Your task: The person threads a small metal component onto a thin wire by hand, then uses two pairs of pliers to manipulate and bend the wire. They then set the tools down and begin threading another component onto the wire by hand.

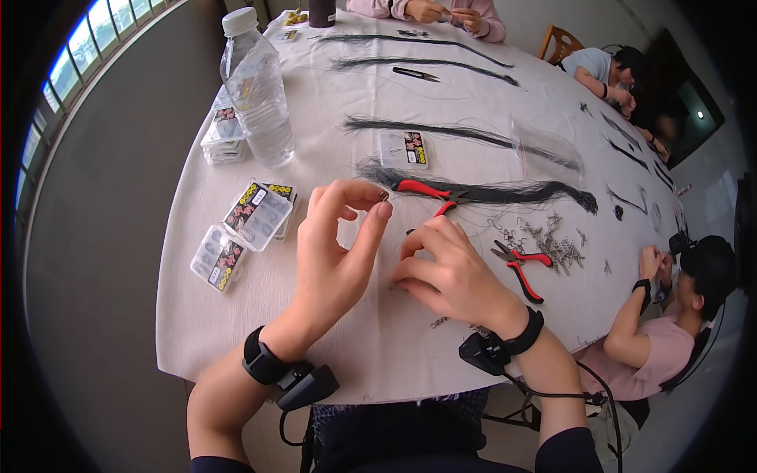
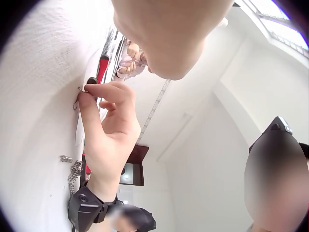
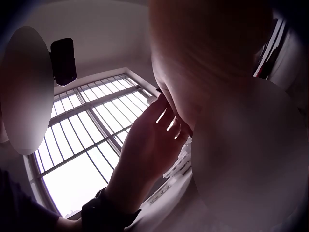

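Note:
My left hand [image 1: 335,248] is raised over the table, its thumb and index finger pinching a small dark metal piece [image 1: 384,196] whose kind I cannot tell. Beside it on the right, my right hand [image 1: 461,276] has curled fingers, thumb and index fingertip together. From the left wrist view, the right hand [image 2: 111,125] pinches a thin small metal hook [image 2: 75,105] close over the white cloth. The right wrist view shows the left hand [image 3: 152,145] mostly in shadow. Red-handled pliers [image 1: 422,188] lie just beyond the hands, with a second pair of pliers [image 1: 520,264] to the right.
Small metal clips [image 1: 558,246] are heaped at the right. Dark strand bundles [image 1: 489,191] cross the white tablecloth [image 1: 236,331]. Clear plastic boxes [image 1: 217,258] and a water bottle [image 1: 259,98] stand left. Black-handled snips [image 1: 415,74] lie farther back. Other people sit around the table.

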Demonstrator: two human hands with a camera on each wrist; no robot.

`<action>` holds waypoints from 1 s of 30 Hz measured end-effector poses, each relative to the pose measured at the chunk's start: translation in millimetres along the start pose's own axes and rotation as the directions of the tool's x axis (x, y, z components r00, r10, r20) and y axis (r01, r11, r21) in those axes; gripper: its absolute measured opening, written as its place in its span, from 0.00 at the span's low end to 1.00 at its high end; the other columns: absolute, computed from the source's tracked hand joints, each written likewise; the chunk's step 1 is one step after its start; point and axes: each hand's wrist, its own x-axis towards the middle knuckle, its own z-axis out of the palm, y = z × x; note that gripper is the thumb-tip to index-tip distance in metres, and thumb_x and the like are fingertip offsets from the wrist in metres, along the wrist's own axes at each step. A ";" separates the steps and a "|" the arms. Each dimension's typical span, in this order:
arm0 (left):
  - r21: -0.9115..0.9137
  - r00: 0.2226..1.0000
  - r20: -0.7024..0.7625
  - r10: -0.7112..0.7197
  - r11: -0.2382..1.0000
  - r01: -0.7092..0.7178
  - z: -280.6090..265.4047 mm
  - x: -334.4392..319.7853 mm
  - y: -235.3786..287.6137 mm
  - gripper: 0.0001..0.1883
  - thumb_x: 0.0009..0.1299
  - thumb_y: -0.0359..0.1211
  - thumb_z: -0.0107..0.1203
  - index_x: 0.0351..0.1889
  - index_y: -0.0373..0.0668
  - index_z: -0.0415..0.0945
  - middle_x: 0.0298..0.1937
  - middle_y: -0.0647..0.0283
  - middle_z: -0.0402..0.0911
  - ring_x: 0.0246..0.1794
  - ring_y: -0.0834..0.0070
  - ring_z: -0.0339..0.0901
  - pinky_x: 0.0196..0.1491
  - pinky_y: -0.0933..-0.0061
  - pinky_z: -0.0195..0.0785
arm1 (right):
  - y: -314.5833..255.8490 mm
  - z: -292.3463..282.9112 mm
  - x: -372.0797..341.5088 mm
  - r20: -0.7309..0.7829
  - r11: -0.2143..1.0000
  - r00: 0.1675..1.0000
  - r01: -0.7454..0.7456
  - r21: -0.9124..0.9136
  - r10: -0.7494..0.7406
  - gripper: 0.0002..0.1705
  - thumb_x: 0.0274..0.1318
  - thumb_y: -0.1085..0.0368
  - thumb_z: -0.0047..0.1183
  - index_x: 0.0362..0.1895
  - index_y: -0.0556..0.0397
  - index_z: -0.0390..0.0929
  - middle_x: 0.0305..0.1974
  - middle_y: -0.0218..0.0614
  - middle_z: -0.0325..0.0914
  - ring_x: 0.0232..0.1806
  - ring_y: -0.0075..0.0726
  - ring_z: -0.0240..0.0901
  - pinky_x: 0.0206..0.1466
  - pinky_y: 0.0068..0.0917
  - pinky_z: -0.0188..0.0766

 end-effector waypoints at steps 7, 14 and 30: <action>0.006 1.000 0.010 -0.003 1.000 0.003 -0.6 0.4 -0.5 0.07 0.76 0.28 0.57 0.48 0.35 0.76 0.41 0.65 0.80 0.43 0.80 0.77 0.50 0.77 0.67 | 3.0 3.6 -0.7 -0.017 0.999 1.000 0.001 0.044 0.000 0.08 0.45 0.69 0.66 0.34 0.46 0.86 0.41 0.28 0.75 0.52 0.39 0.69 0.55 0.39 0.66; 0.000 1.000 0.009 -0.001 1.000 0.001 -0.5 0.4 -0.8 0.07 0.76 0.28 0.57 0.47 0.35 0.76 0.42 0.65 0.80 0.43 0.81 0.77 0.50 0.77 0.66 | 2.0 1.9 -0.2 -0.032 1.000 0.999 0.018 -0.016 -0.018 0.08 0.44 0.69 0.66 0.33 0.45 0.86 0.40 0.27 0.75 0.51 0.38 0.69 0.54 0.38 0.65; -0.146 0.995 0.022 -0.099 0.984 0.101 5.1 -2.4 4.0 0.07 0.71 0.28 0.60 0.44 0.37 0.80 0.42 0.64 0.85 0.44 0.72 0.74 0.47 0.71 0.66 | 0.7 -21.8 1.6 -0.128 0.965 0.976 -0.146 0.217 0.176 0.11 0.42 0.79 0.66 0.32 0.50 0.85 0.32 0.30 0.76 0.38 0.37 0.71 0.42 0.32 0.71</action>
